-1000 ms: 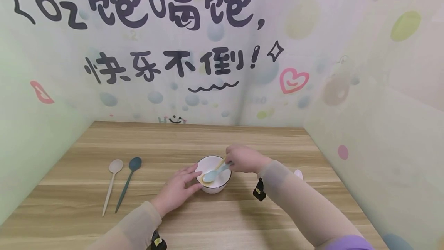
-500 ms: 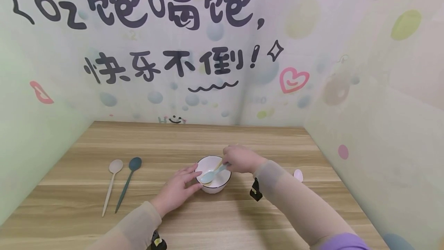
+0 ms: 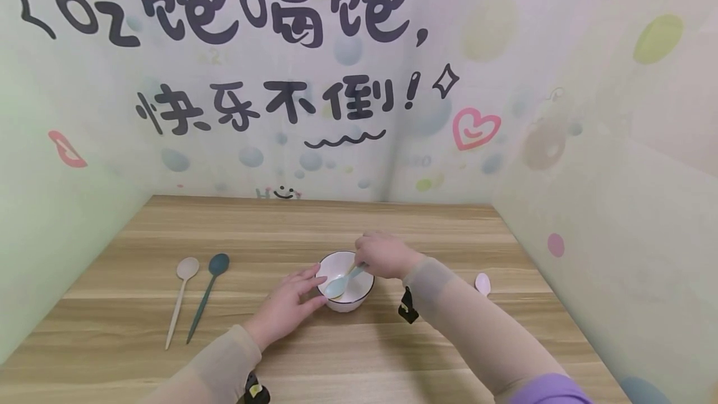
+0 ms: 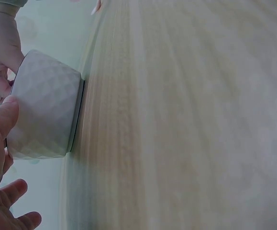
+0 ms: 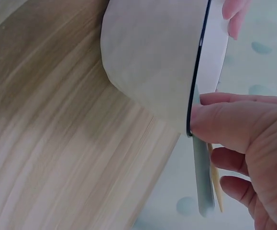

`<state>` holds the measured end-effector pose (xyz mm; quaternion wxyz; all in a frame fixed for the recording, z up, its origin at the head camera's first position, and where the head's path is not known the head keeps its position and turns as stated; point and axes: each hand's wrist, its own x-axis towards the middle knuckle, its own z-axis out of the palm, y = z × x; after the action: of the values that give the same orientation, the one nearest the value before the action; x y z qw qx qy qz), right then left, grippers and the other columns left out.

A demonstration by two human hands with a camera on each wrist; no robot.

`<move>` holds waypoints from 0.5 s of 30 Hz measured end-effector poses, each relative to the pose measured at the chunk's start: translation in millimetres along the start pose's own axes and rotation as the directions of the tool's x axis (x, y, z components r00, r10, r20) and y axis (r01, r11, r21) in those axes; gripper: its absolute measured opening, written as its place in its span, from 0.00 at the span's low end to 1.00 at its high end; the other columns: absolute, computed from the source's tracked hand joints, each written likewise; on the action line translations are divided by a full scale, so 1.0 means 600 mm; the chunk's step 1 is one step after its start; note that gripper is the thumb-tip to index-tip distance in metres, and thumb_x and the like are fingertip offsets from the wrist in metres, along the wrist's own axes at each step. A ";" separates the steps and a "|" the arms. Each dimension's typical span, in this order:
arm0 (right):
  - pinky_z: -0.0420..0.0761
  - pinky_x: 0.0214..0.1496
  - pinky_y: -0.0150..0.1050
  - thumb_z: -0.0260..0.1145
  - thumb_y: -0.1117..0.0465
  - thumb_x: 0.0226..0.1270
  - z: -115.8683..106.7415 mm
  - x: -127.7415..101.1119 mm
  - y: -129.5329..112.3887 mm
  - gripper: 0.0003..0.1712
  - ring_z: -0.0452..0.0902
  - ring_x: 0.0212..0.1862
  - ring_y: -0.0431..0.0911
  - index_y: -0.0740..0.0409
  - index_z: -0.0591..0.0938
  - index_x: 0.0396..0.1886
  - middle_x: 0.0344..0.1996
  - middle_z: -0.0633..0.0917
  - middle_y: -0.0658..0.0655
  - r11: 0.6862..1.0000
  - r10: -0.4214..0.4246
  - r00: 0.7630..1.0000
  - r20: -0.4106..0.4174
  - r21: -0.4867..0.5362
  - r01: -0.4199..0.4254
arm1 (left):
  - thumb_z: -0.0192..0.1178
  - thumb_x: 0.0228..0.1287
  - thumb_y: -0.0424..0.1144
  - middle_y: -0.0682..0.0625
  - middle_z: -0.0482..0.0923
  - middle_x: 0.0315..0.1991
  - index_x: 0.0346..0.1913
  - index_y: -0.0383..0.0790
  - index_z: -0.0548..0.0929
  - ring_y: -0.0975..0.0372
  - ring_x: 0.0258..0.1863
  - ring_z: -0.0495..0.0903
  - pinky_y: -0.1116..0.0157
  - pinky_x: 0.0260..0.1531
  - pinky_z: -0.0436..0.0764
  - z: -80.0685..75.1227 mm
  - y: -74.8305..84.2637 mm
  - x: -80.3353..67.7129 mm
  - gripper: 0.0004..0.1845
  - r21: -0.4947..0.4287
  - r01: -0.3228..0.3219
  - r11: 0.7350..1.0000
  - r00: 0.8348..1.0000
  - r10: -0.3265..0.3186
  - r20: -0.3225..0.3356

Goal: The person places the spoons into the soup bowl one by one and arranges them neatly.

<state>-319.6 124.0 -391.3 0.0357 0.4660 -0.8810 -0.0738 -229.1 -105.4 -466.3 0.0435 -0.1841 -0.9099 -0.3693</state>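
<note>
- The white round bowl with dark rim and faceted wall (image 3: 344, 307) stands upright on the wood-grain table (image 3: 336, 366), slightly below the frame's centre.
- The left hand (image 3: 291, 298) holds this bowl at its left side, with thumb and fingers at the rim.
- The right hand (image 3: 386, 255) pinches the pale blue spoon (image 3: 337, 287) together with a slim yellow utensil (image 5: 217, 184), partly hidden; the spoon's head is inside the bowl.
- At lower left, a beige spoon (image 3: 187, 268) lies beside a dark teal spoon (image 3: 219, 264).
</note>
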 end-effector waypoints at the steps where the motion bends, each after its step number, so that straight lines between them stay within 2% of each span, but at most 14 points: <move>1: 0.71 0.35 0.33 0.69 0.64 0.58 0.001 0.001 0.000 0.07 0.69 0.33 0.41 0.45 0.88 0.29 0.25 0.74 0.43 1.000 0.006 1.000 -0.001 0.001 -0.006 | 0.64 0.63 0.48 0.50 0.64 0.70 0.60 0.43 0.79 0.47 0.70 0.60 0.45 0.67 0.59 0.000 0.000 0.000 0.24 -0.001 0.000 1.000 1.000 0.000 0.001; 6: 0.72 0.35 0.35 0.70 0.62 0.58 0.005 0.003 -0.002 0.06 0.70 0.34 0.42 0.45 0.87 0.27 0.26 0.75 0.44 0.999 0.035 0.999 -0.009 -0.002 -0.035 | 0.64 0.63 0.48 0.50 0.65 0.70 0.60 0.43 0.79 0.48 0.70 0.60 0.45 0.67 0.59 0.000 -0.001 -0.001 0.24 0.001 0.000 1.000 1.000 0.000 0.003; 15: 0.71 0.36 0.38 0.72 0.65 0.54 0.012 0.000 0.002 0.05 0.70 0.34 0.44 0.50 0.84 0.29 0.28 0.77 0.46 1.000 -0.007 0.990 -0.143 0.029 0.011 | 0.64 0.63 0.48 0.50 0.64 0.70 0.60 0.42 0.80 0.48 0.70 0.61 0.46 0.67 0.60 -0.001 0.000 -0.001 0.24 0.001 -0.005 1.000 1.000 0.005 -0.002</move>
<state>-321.5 125.4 -398.0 0.0913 0.4746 -0.8750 -0.0273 -228.6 -106.1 -466.3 0.0452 -0.1859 -0.9096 -0.3689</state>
